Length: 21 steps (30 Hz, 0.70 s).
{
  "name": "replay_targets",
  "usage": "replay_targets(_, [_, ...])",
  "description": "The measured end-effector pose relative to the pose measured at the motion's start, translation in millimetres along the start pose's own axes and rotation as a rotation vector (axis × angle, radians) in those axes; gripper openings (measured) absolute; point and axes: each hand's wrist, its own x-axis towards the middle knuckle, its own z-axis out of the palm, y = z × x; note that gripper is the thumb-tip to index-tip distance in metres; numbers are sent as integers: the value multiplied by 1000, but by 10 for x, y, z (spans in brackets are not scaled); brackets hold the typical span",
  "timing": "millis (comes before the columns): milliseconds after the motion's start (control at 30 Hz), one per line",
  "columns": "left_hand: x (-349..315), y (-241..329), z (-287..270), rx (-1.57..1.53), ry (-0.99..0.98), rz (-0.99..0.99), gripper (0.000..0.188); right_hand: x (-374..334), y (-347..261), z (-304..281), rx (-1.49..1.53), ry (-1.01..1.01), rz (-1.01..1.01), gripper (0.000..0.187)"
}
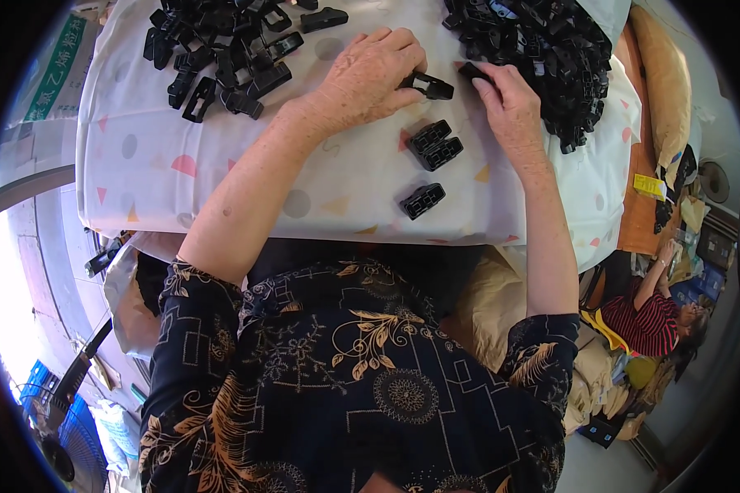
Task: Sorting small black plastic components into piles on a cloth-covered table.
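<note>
My left hand [378,70] is closed round a black plastic part with an open frame [432,86], whose end sticks out past the thumb. Just right of it, my right hand [511,103] pinches a small dark piece [472,72] between thumb and fingers; its exact kind is partly hidden. Two black plastic blocks with slots [435,145] lie side by side on the cloth below my hands. A single similar block [422,200] rests nearer the table's front edge.
A pile of black clip-like parts [222,57] spreads beyond my left forearm. A larger heap of black blocks [551,57] lies at the right. The patterned cloth [247,197] covers the table. A fan [66,444] stands lower left; another person [645,316] sits at the right.
</note>
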Motion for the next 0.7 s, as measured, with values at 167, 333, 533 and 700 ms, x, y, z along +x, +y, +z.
replay_targets(167, [-26,10,-15,19,-3,3,34,78,46,-15,19,-102,180,25])
replay_targets(333, [-21,38,-2,12,17,-15,39,80,-86,-29,-87,-34,125,27])
replay_targets(533, [-8,29,-39,2,9,-12,35,-6,-164,-30,70,18,105,24])
replay_targets(700, [-20,-9,4,-22,36,4,33,-37,-422,93,67,30,-97,23])
